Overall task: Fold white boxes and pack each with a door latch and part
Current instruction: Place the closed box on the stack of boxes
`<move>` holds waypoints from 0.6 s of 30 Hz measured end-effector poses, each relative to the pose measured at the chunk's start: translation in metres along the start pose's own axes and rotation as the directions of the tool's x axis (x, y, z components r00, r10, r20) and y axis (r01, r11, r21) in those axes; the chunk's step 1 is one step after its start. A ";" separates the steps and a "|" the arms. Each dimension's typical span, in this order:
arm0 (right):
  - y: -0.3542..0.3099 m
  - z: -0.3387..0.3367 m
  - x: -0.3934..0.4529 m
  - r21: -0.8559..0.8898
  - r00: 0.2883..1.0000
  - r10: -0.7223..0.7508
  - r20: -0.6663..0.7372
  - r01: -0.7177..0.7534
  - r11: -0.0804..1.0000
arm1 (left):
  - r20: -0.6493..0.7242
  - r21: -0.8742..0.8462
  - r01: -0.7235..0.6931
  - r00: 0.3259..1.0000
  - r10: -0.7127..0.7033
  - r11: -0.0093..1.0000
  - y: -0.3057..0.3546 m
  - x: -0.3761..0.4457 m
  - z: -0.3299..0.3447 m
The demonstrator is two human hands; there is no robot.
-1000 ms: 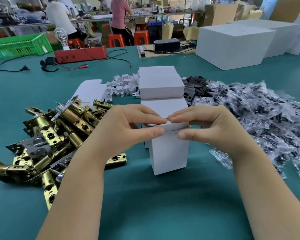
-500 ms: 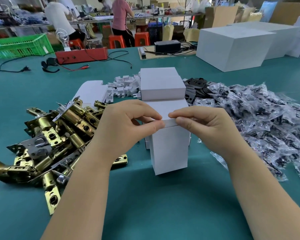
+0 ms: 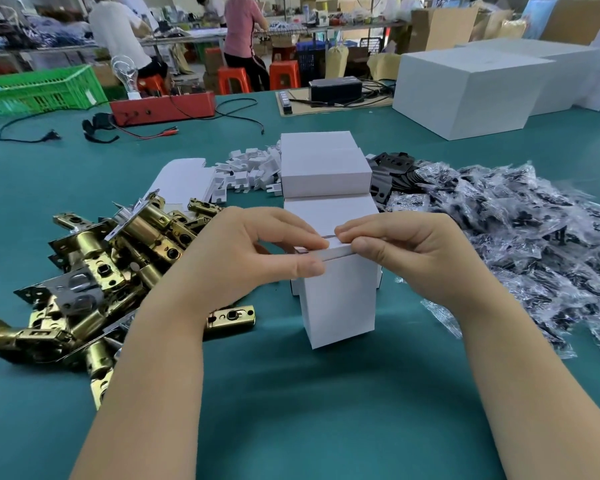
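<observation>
Now we pinch the box lid shut with left hand and right hand; next, stacking it behind.

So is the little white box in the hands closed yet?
Almost. The white box stands upright, and the left hand and right hand pinch its top flap down; a thin dark gap still shows.

Clutter along the far side of the teal table

A green plastic crate sits far left, a red box with trailing black cables beside it, a black power unit on cardboard farther right; orange stools stand beyond.
</observation>
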State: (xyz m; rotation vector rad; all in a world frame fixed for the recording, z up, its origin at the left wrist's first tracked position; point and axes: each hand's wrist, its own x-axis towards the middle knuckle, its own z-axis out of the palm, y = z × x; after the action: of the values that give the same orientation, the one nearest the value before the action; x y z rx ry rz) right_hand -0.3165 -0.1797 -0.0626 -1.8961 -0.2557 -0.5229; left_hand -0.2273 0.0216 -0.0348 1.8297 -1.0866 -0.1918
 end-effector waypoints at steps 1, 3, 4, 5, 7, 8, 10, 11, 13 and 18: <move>0.000 -0.001 -0.001 0.013 1.000 0.008 0.007 -0.008 1.000 | 0.029 0.015 0.005 1.000 -0.005 1.000 0.000 -0.001 -0.001; -0.001 -0.002 -0.003 0.025 0.999 0.026 0.033 -0.027 0.999 | 0.059 0.053 -0.007 0.998 0.004 0.999 0.001 -0.003 -0.001; -0.002 -0.003 -0.003 0.010 0.999 0.027 0.043 -0.028 1.000 | 0.066 0.067 -0.017 0.998 0.013 0.998 0.003 -0.003 -0.001; -0.003 -0.004 -0.004 -0.008 0.998 0.031 0.050 -0.030 1.000 | 0.073 0.066 -0.023 0.997 0.018 0.998 0.003 -0.003 0.000; -0.004 -0.005 -0.004 -0.015 0.996 0.065 0.062 -0.064 0.998 | 0.079 0.022 -0.007 0.997 0.005 1.000 0.002 -0.002 0.000; -0.004 -0.006 -0.003 -0.010 0.994 0.089 0.070 -0.088 0.996 | 0.075 -0.004 0.014 0.997 -0.014 1.000 0.001 -0.002 -0.001; -0.004 -0.009 -0.002 -0.019 0.986 0.126 0.107 -0.125 0.992 | 0.068 -0.044 0.055 0.996 -0.052 0.998 -0.002 -0.001 -0.001; -0.003 -0.011 -0.002 -0.024 0.981 0.140 0.133 -0.138 0.990 | 0.066 -0.074 0.073 0.995 -0.068 0.995 -0.003 -0.001 0.000; -0.003 -0.014 -0.001 -0.013 0.971 0.156 0.182 -0.156 0.988 | 0.068 -0.140 0.098 0.994 -0.089 0.985 -0.004 -0.001 0.001; -0.001 -0.008 -0.001 0.043 0.983 0.122 0.139 -0.129 0.991 | 0.114 -0.155 0.177 0.981 -0.160 0.972 -0.007 0.004 0.007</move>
State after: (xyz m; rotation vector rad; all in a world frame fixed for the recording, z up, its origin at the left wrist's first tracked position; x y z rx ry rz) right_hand -0.3197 -0.1867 -0.0602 -1.8860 -0.2345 -0.2998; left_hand -0.2242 0.0151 -0.0423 1.7778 -0.9532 -0.4656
